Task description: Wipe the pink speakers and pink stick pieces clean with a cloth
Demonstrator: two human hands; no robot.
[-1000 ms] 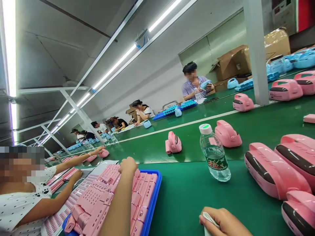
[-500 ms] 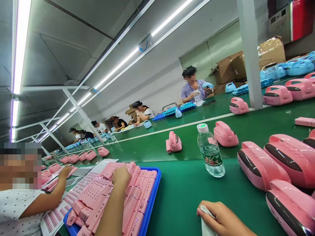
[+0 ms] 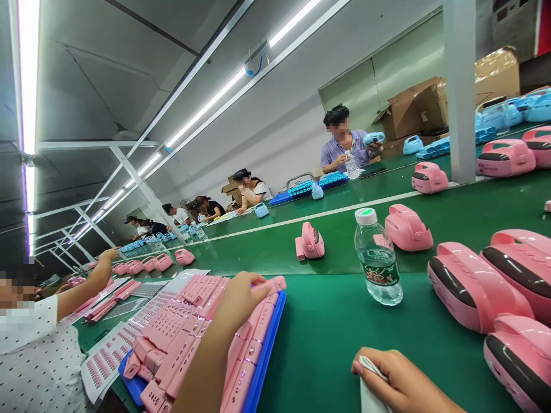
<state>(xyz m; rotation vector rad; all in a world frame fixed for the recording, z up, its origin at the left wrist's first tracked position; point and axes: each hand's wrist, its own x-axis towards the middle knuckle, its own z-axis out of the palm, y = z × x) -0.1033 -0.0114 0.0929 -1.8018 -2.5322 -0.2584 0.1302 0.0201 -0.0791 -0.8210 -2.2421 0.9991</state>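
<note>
My left hand point(image 3: 241, 295) is over the far right side of a blue tray point(image 3: 267, 351) heaped with pink plastic bars point(image 3: 172, 338). Its fingers are closed on one pink bar point(image 3: 276, 284), whose end sticks out past the fingertips above the tray's rim. At the lower right, my right hand point(image 3: 400, 378) rests near the green tabletop, thumb and fingers pinching a folded white cloth point(image 3: 370, 393); whether it is cloth or paper is hard to tell. Behind that hand stands a water bottle point(image 3: 381, 267) with a green label.
Several pink handled cases point(image 3: 477, 287) with dark fronts crowd the right. More pink cases point(image 3: 407, 228) stand farther back. A printed sheet point(image 3: 101, 367) lies left of the tray, beside a co-worker in a dotted top point(image 3: 34, 367). A white post point(image 3: 460, 92) rises from the table.
My left hand has moved right across the tray, and a pink bar now shows raised in its fingers. The co-worker's arm reaches farther away. My right hand keeps its grip.
</note>
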